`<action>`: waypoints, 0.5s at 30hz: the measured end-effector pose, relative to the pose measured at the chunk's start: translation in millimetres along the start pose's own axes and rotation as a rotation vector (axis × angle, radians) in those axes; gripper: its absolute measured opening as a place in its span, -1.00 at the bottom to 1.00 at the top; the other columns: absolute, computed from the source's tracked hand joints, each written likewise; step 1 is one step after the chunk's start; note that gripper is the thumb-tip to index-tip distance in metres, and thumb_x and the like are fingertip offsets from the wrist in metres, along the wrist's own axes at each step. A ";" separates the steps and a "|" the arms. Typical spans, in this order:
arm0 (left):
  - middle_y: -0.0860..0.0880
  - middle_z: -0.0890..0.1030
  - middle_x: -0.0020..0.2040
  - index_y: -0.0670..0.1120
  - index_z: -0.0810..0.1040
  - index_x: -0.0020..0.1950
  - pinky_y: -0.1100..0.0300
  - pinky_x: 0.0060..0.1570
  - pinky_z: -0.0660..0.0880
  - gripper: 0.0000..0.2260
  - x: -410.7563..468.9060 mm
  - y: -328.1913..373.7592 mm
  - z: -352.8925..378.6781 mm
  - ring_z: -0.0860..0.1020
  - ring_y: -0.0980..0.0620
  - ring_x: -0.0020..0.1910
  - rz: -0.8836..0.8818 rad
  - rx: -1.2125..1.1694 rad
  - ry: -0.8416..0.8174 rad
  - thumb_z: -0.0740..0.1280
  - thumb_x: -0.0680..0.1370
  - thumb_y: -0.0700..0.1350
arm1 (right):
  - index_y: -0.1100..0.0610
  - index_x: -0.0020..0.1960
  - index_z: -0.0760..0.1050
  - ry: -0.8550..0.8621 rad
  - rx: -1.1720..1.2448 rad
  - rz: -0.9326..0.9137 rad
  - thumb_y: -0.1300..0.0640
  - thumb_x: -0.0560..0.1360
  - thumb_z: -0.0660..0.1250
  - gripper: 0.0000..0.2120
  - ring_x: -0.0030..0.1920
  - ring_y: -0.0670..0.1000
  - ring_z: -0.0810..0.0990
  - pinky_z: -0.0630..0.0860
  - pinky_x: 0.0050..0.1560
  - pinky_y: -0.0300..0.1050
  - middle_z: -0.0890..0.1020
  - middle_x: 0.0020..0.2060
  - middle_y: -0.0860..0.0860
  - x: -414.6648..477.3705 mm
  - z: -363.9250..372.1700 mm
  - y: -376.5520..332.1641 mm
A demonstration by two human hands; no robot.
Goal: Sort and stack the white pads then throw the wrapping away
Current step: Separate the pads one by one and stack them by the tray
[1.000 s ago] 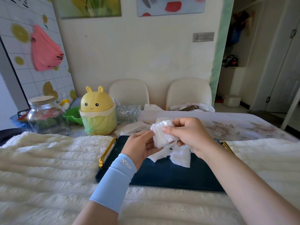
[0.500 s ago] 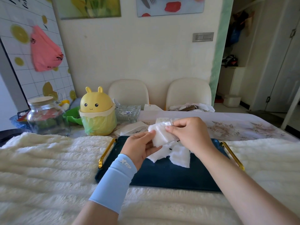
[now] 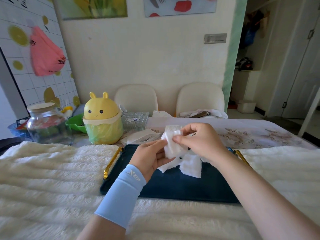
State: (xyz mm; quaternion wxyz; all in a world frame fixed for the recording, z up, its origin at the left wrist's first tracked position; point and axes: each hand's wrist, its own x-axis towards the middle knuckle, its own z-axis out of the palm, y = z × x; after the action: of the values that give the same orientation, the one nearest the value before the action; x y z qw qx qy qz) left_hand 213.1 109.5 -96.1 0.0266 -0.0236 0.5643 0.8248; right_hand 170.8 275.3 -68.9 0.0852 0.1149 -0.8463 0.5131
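Note:
A small stack of white pads (image 3: 170, 142) is held above the dark blue tray (image 3: 173, 187). My left hand (image 3: 149, 157), with a light blue sleeve on its wrist, holds the stack from below and the left. My right hand (image 3: 200, 141) pinches the stack's top edge with thumb and forefinger. More loose white pads (image 3: 190, 166) lie on the tray beneath both hands. A white wrapper (image 3: 140, 136) lies on the table just behind the tray's far left corner.
A yellow bunny-faced bin (image 3: 102, 118) with a green liner stands at the back left, beside a glass jar (image 3: 46, 124) and a green bowl (image 3: 76, 122). A glass dish (image 3: 135, 120) sits behind the wrapper. Fluffy white cloth (image 3: 52, 170) covers the near table. Two chairs stand beyond.
Both hands stay almost in place over the tray. My right thumb and forefinger have shifted slightly along the stack's top edge.

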 end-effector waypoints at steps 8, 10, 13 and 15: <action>-0.19 0.69 0.08 -0.18 0.65 0.13 0.13 0.05 0.62 -0.80 2.3 -2.6 -2.1 0.68 -0.11 0.07 0.068 0.236 0.011 0.43 0.51 -0.27 | 0.05 0.21 0.61 -0.201 0.245 0.124 0.19 0.42 0.57 -0.61 -0.06 -0.03 0.68 0.64 -0.04 -0.08 0.67 -0.05 0.04 4.6 -7.3 5.6; -0.19 0.69 0.07 -0.18 0.63 0.17 0.13 0.05 0.62 -0.77 4.1 -3.5 -2.6 0.68 -0.12 0.07 0.079 0.224 0.013 0.40 0.53 -0.31 | 0.06 0.19 0.63 -0.265 0.262 0.145 0.19 0.45 0.55 -0.67 -0.08 -0.06 0.64 0.61 -0.05 -0.12 0.65 -0.08 0.02 4.8 -10.2 7.6; -0.14 0.71 0.06 -0.15 0.58 0.25 0.05 0.12 0.60 -0.71 7.5 -2.4 -1.8 0.68 -0.11 0.06 0.108 0.269 -0.017 0.39 0.54 -0.31 | 0.16 0.11 0.68 -0.362 0.293 0.160 0.17 0.50 0.50 -0.80 -0.03 0.03 0.68 0.62 0.08 -0.03 0.73 0.00 0.13 5.3 -13.1 11.3; -0.12 0.71 0.06 -0.13 0.55 0.28 -0.02 0.16 0.58 -0.67 12.5 -0.6 1.7 0.68 -0.11 0.06 0.114 0.305 -0.023 0.41 0.53 -0.29 | 0.21 0.14 0.66 -0.353 0.321 0.158 0.22 0.53 0.46 -0.80 0.01 0.09 0.70 0.66 0.06 -0.02 0.73 0.01 0.17 7.7 -15.5 13.5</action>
State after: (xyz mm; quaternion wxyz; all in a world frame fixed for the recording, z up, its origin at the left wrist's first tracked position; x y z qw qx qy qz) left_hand 200.7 111.5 -96.8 -0.0106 0.0223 0.6832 0.7298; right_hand 160.1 294.2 -71.2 -0.1237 0.1482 -0.7620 0.6181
